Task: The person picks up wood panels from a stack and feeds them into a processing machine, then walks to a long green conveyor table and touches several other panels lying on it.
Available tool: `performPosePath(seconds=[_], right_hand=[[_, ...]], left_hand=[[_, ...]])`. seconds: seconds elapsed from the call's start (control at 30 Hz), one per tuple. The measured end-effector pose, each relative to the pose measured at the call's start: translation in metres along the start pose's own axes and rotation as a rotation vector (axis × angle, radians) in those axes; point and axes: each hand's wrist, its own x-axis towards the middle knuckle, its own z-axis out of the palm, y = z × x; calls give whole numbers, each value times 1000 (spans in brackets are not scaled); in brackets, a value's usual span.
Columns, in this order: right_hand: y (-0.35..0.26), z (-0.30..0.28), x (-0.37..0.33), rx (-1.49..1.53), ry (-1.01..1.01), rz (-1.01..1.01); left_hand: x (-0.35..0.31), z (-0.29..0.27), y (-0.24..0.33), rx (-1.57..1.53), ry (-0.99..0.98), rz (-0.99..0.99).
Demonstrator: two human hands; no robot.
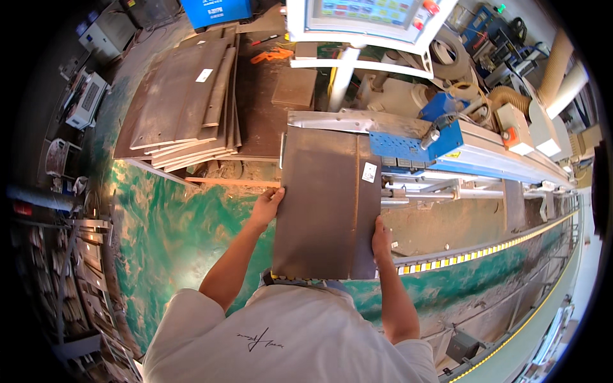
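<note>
A dark brown rectangular board lies in front of me, its near edge close to my waist and its far edge against the machine's metal fence. A groove runs along its right part, and a white label is stuck near the far right corner. My left hand grips the board's left edge, with the thumb on top. On the opposite edge, my right hand is closed along the side; its fingertips are partly hidden under the board.
Similar boards are stacked on a low table at the left. A control screen on a white post rises ahead. The machine's blue guard and long rail stretch right, above a yellow-and-white marked strip. Wood pieces fill a left rack.
</note>
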Motion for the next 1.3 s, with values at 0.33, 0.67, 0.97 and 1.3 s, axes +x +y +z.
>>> performPosePath(seconds=[0.33,0.67,0.97,1.3], right_hand=[[15,-75,73,-245,95,-147],[33,-135,107,-371,157,-264],[53,-209,152,-386,173,-319],[56,-294,178,-346,334,-236]], left_hand=[[15,107,-18,-30,107,-64],[17,183,-23,-82,99,-79],[24,272,-35,-107,125,-60],[4,387,-8,54,207,-142]])
